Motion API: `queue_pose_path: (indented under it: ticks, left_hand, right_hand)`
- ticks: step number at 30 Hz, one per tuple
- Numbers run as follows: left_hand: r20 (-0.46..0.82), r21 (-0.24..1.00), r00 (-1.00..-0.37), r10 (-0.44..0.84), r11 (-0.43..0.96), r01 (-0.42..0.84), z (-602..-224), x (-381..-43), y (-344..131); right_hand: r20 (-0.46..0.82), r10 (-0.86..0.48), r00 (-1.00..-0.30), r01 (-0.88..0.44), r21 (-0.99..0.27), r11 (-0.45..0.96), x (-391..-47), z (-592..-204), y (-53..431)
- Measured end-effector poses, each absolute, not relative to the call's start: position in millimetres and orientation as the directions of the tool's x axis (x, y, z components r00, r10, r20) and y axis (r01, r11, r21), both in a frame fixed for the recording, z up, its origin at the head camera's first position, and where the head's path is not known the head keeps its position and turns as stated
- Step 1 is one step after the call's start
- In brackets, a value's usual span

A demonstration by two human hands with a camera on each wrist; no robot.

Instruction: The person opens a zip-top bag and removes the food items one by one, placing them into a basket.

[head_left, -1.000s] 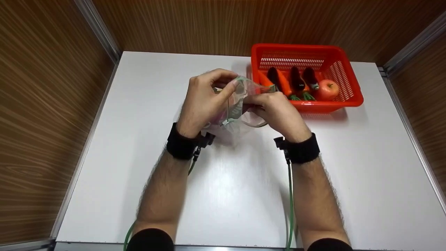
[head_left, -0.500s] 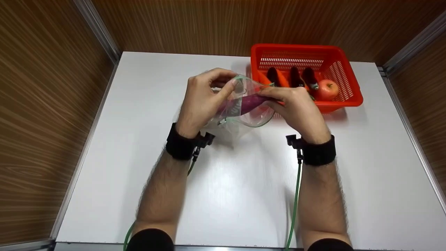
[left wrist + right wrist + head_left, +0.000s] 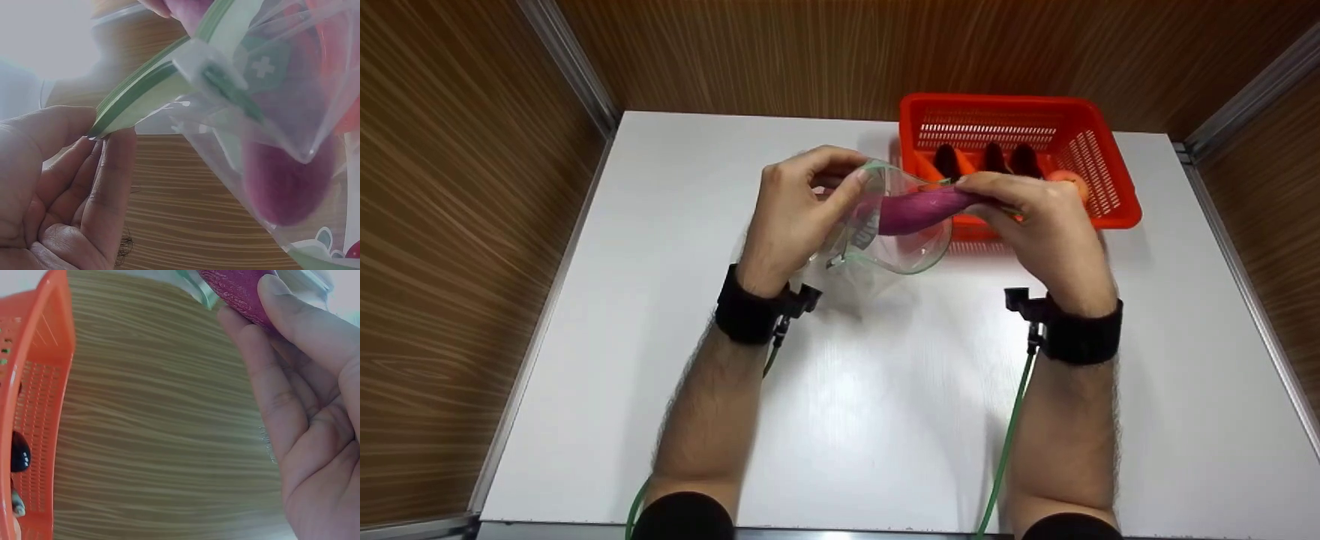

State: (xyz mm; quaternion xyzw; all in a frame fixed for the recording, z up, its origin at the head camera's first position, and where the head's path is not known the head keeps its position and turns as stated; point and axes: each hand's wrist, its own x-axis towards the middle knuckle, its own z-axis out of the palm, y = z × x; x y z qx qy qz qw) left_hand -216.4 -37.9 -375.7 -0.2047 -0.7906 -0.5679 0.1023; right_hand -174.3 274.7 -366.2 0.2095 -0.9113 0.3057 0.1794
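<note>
My left hand (image 3: 799,214) pinches the green-edged rim of a clear zip bag (image 3: 911,259) between thumb and fingers, and the bag's mouth gapes to the right. A long purple sweet potato (image 3: 919,212) lies across that mouth, its left part inside the plastic. My right hand (image 3: 1050,225) pinches its right end outside the bag. The left wrist view shows the rounded end of the sweet potato (image 3: 287,188) behind the clear film. From the right wrist, its grooved skin (image 3: 239,292) appears between thumb and fingers.
Behind the right hand stands a red plastic basket (image 3: 1125,217) with carrots (image 3: 926,166), dark eggplants (image 3: 1024,159) and an apple (image 3: 1069,180). Wood-grain walls (image 3: 750,60) border the white table (image 3: 870,435). Green cables (image 3: 1005,465) run from both wrist cameras.
My right hand has moved right, drawing the sweet potato partly out of the bag. The bag's mouth has widened, while my left hand has stayed nearly in place.
</note>
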Motion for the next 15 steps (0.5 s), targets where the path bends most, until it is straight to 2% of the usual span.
queue_pose_path:
  ticks: [15]
  left_hand:
    - [0.396,0.866,-0.898,0.194,0.245,0.435,-375,-216,-42]
  right_hand:
    - [0.558,-0.179,-0.811,-0.504,-0.508,0.699,-165,-360,296]
